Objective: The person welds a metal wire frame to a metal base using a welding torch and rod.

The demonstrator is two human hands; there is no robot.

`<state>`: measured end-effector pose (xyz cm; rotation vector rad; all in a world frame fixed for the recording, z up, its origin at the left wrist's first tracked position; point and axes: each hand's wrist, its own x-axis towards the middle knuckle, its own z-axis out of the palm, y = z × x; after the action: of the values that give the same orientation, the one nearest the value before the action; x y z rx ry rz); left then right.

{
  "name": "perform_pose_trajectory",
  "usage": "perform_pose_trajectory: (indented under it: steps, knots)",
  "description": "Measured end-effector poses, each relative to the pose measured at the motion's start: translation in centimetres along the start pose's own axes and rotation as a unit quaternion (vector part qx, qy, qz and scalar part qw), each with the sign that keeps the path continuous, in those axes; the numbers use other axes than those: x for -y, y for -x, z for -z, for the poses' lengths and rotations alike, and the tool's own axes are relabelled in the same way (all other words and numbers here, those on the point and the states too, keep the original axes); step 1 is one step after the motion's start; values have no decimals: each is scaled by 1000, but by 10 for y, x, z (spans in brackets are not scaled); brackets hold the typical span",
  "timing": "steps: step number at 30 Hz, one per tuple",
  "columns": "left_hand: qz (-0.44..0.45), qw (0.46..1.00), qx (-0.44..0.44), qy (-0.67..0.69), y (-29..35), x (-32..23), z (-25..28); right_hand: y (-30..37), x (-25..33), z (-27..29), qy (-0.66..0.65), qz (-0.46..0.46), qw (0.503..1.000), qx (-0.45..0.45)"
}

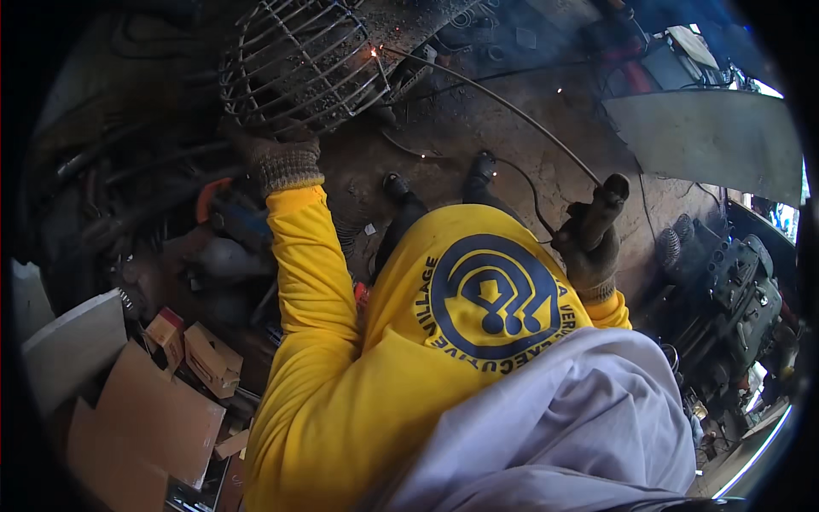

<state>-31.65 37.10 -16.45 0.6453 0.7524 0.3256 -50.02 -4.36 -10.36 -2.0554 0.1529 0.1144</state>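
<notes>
A basket-like cage of welded metal bars (299,64) lies at the upper left, on a dark work surface strewn with dark grit. My left hand (277,158), in a grey knitted glove, is closed on its near lower edge; shadow hides the fingertips. At the right, my gloved right hand (590,243) is wrapped round a welding electrode holder (611,194). From the holder a long thin welding rod (512,104) reaches up and left to the cage's right side. Its tip glows orange at the bars, with small sparks nearby.
Cardboard pieces (153,414) and small cardboard boxes (212,358) lie at the lower left. A pale flat sheet (708,136) stands at the upper right, above dark machinery (738,290). A black cable (533,192) crosses the brown floor near my feet. Bluish smoke hangs at the top right.
</notes>
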Motion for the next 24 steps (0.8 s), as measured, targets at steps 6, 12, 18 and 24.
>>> perform_pose_trajectory:
  steps: [6, 12, 18, 24]
  knots:
    - [29, 998, -1, 56, 13, -6, -11, 0, 9, -4, -103, -71, 992, -9]
    - [30, 997, 53, 52, 9, -5, -6, -4, 15, -5, -112, -87, 990, -4]
    - [40, 995, 71, 64, -2, -5, 7, -4, 9, -3, -46, -26, 999, 11]
    - [60, 990, 87, 91, 7, 2, 1, -10, 14, -10, -35, -3, 999, 4]
